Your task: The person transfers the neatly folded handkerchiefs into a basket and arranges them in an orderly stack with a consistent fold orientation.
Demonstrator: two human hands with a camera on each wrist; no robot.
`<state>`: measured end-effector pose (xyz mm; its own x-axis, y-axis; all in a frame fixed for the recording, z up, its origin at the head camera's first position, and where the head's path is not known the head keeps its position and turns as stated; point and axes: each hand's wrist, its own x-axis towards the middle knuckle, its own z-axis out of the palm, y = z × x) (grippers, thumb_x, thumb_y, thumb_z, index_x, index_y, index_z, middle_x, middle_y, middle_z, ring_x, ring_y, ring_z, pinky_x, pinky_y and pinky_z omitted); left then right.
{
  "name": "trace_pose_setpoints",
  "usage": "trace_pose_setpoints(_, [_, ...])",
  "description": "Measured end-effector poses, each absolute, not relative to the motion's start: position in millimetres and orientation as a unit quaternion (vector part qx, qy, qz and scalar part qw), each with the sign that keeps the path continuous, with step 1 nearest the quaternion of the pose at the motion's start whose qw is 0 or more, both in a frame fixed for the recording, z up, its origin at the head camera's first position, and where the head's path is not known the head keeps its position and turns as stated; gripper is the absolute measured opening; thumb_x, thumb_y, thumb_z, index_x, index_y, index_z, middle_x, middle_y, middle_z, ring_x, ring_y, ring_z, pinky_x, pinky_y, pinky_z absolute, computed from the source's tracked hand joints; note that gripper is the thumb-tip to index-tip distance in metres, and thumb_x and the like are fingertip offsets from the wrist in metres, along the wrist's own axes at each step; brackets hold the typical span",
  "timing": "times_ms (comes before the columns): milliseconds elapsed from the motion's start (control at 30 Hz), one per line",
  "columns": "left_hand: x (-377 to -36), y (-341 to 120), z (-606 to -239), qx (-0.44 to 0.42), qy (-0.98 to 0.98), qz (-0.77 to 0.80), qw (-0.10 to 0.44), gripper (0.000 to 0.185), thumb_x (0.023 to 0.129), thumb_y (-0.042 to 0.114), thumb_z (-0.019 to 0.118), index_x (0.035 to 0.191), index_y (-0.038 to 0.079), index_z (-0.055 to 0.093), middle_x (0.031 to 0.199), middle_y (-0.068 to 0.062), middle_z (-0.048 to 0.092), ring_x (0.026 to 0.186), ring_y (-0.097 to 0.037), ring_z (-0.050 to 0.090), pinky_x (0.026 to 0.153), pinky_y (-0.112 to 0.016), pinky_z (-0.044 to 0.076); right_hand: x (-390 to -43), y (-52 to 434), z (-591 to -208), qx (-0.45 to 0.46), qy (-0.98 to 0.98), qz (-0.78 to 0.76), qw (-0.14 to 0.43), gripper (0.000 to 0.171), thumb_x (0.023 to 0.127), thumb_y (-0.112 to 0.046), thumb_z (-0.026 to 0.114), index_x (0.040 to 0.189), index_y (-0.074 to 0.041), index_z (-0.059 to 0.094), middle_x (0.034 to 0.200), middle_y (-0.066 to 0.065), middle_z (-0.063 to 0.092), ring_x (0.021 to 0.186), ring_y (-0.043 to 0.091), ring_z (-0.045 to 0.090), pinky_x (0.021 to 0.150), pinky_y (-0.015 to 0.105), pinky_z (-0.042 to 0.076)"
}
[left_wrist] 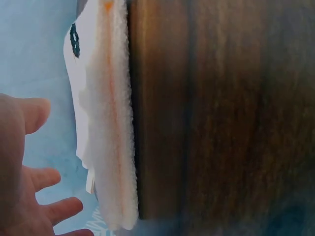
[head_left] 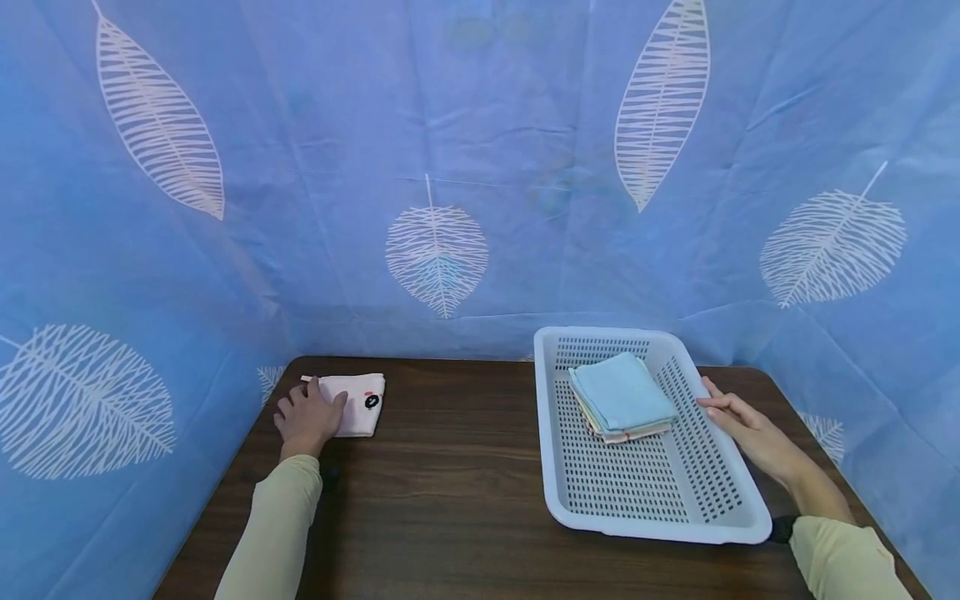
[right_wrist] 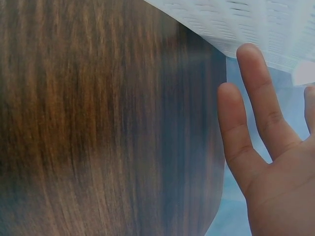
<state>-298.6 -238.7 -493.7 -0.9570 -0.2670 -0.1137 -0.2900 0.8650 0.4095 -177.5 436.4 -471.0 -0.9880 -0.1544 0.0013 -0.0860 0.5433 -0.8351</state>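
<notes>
A folded pink washcloth is being touched at the table's far left corner by the left hand, fingers spread and relaxed. The white perforated basket's right rim is being touched by the right hand, fingers straight. Folded cloths are being held inside the basket.

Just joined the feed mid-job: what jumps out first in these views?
A white perforated plastic basket sits on the right of the dark wooden table, with a stack of folded pastel cloths inside. The right hand touches its rim. At the far left corner, the left hand rests on a folded pink-white towel.
</notes>
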Motion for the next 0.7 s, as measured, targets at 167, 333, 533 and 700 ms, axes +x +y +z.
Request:
trace_pose_setpoints(167, [-295.5, -242.4, -495.3, -0.157, 0.962, 0.221, 0.039, 0.080, 0.101, 0.048, 0.043, 0.158, -0.004, 0.018, 0.154, -0.041, 0.019, 0.138, -0.062, 0.018, 0.116, -0.075, 0.015, -178.8, 437.3, -469.8, -0.078, 0.875, -0.477, 0.037, 0.046, 0.112, -0.031, 0.040, 0.145, -0.001, 0.043, 0.163, -0.034, 0.000, 0.131, -0.031, 0.012, 0.085, -0.001, 0.034])
trace_pose_setpoints(333, [-294.0, -245.6, -497.0, -0.165, 0.959, 0.222, 0.058, 0.084, 0.100, 0.049, 0.047, 0.152, -0.011, 0.021, 0.150, -0.043, 0.022, 0.135, -0.061, 0.021, 0.115, -0.075, 0.019, -179.7, 437.9, -468.3, -0.076, 0.876, -0.474, 0.041, 0.046, 0.112, -0.032, 0.040, 0.146, -0.002, 0.043, 0.163, -0.035, 0.000, 0.130, -0.032, 0.012, 0.085, -0.001, 0.034])
trace_pose_setpoints(533, [-294.6, -247.0, -500.0, -0.177, 0.956, 0.217, 0.081, 0.087, 0.099, 0.050, 0.050, 0.147, -0.018, 0.025, 0.147, -0.045, 0.023, 0.132, -0.060, 0.022, 0.115, -0.075, 0.023, -178.6, 437.0, -468.2, -0.071, 0.877, -0.474, 0.042, 0.046, 0.111, -0.034, 0.040, 0.144, -0.002, 0.044, 0.163, -0.034, 0.000, 0.134, -0.028, 0.010, 0.085, -0.001, 0.033])
trace_pose_setpoints(700, [-293.9, -245.8, -502.1, -0.184, 0.958, 0.207, 0.078, 0.084, 0.099, 0.047, 0.050, 0.145, -0.019, 0.028, 0.146, -0.044, 0.024, 0.132, -0.059, 0.023, 0.114, -0.074, 0.026, -177.7, 437.7, -470.2, -0.069, 0.876, -0.476, 0.039, 0.045, 0.111, -0.033, 0.040, 0.144, -0.003, 0.045, 0.163, -0.034, 0.000, 0.137, -0.027, 0.008, 0.085, -0.001, 0.033])
